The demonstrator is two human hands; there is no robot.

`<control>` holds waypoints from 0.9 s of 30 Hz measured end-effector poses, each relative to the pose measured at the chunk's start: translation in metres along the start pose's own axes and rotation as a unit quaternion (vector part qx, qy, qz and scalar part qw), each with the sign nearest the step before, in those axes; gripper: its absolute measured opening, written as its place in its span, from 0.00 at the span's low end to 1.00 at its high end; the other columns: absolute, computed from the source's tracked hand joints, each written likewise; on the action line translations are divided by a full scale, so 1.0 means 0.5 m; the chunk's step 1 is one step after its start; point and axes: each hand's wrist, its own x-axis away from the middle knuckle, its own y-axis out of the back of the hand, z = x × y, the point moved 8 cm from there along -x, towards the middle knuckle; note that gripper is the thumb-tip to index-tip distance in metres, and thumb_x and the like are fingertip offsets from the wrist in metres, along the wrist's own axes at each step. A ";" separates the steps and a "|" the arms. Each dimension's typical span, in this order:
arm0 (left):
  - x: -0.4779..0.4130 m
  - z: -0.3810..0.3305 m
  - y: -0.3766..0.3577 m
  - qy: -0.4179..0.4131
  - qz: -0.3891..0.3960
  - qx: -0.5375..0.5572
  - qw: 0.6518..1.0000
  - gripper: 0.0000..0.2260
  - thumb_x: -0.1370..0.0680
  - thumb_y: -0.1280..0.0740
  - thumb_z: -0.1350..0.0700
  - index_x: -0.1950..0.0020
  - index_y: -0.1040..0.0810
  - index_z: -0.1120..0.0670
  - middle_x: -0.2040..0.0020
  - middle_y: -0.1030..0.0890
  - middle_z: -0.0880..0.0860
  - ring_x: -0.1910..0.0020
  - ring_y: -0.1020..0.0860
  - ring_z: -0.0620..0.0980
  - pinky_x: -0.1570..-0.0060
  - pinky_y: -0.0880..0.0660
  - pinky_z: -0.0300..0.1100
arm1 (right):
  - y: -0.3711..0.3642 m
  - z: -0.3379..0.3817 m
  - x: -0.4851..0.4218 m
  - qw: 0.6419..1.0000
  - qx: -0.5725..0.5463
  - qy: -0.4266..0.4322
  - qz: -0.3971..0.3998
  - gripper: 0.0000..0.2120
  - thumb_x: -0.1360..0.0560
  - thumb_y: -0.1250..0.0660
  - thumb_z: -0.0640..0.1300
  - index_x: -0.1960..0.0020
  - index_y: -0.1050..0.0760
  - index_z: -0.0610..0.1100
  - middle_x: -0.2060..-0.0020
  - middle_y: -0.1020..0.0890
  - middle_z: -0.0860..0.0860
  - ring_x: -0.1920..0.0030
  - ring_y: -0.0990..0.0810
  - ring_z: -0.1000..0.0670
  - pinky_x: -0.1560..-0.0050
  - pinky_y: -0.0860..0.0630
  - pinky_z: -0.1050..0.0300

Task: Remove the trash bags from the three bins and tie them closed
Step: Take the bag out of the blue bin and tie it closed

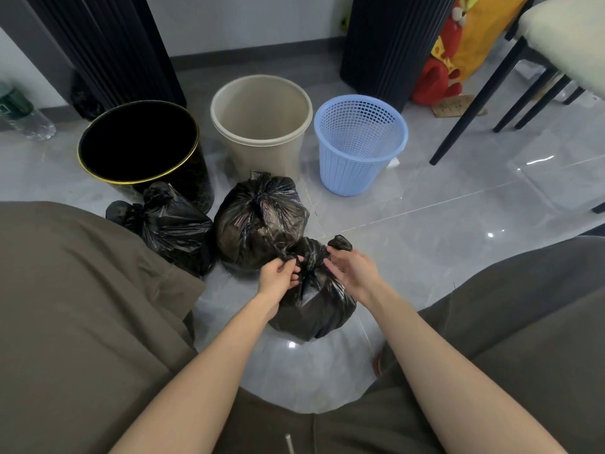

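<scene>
Your left grip (pixel 278 275) and right grip (pixel 352 267) pinch one crinkly black bag's (pixel 314 306) ends; three bags (pixel 258 224), three round bins (pixel 262 158).

Three black bags (pixel 262 221) before three bins (pixel 262 126)

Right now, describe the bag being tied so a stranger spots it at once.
Find the blue bin, rightmost of three. In front, nearest the person, sits the bag. Unlike the two tied bags beside it, the left hand and right hand grip its neck.

Soft, even daylight is filling the room; the glossy floor (pixel 425 204) is throwing small glare spots, edges are bowing, focus is holding sharp.
</scene>
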 end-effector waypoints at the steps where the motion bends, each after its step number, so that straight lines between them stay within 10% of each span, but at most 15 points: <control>1: -0.001 -0.016 0.011 -0.038 -0.017 -0.030 0.999 0.07 0.21 0.39 0.62 0.51 0.21 0.59 0.65 0.26 0.50 0.66 0.28 0.45 0.71 0.27 0.27 | 0.000 0.004 0.001 1.000 -0.004 0.012 -0.003 0.08 0.26 0.36 0.29 0.62 0.27 0.37 0.61 0.20 0.44 0.63 0.24 0.51 0.52 0.19 0.58; 7: 0.020 -0.094 -0.031 -0.253 0.032 -0.257 0.932 0.06 0.24 0.33 0.61 0.51 0.19 0.62 0.53 0.22 0.51 0.55 0.25 0.44 0.59 0.30 0.22 | -0.010 0.056 -0.001 0.969 0.215 0.115 -0.036 0.11 0.25 0.34 0.41 0.66 0.24 0.42 0.70 0.24 0.47 0.69 0.28 0.51 0.66 0.29 0.63; 18: 0.031 -0.040 -0.102 -0.076 0.194 -0.106 0.972 0.11 0.19 0.46 0.63 0.52 0.25 0.56 0.50 0.20 0.51 0.49 0.24 0.44 0.43 0.30 0.34 | -0.055 0.092 0.024 0.944 0.300 0.131 0.038 0.06 0.24 0.39 0.34 0.55 0.23 0.39 0.69 0.24 0.49 0.74 0.28 0.58 0.75 0.32 0.69; 22: 0.012 -0.024 -0.075 0.008 0.123 -0.024 0.992 0.12 0.19 0.44 0.60 0.51 0.22 0.52 0.57 0.19 0.45 0.63 0.29 0.40 0.65 0.31 0.29 | -0.034 0.087 0.011 0.967 0.229 0.110 0.004 0.10 0.28 0.33 0.36 0.48 0.27 0.45 0.61 0.21 0.47 0.73 0.29 0.55 0.67 0.31 0.63; 27: -0.006 -0.005 -0.036 0.089 0.034 0.124 0.988 0.09 0.20 0.40 0.59 0.50 0.20 0.51 0.58 0.22 0.47 0.69 0.33 0.40 0.67 0.30 0.29 | -0.009 0.032 -0.007 0.949 0.307 0.073 -0.017 0.15 0.27 0.34 0.30 0.61 0.37 0.45 0.68 0.29 0.46 0.70 0.30 0.50 0.65 0.31 0.59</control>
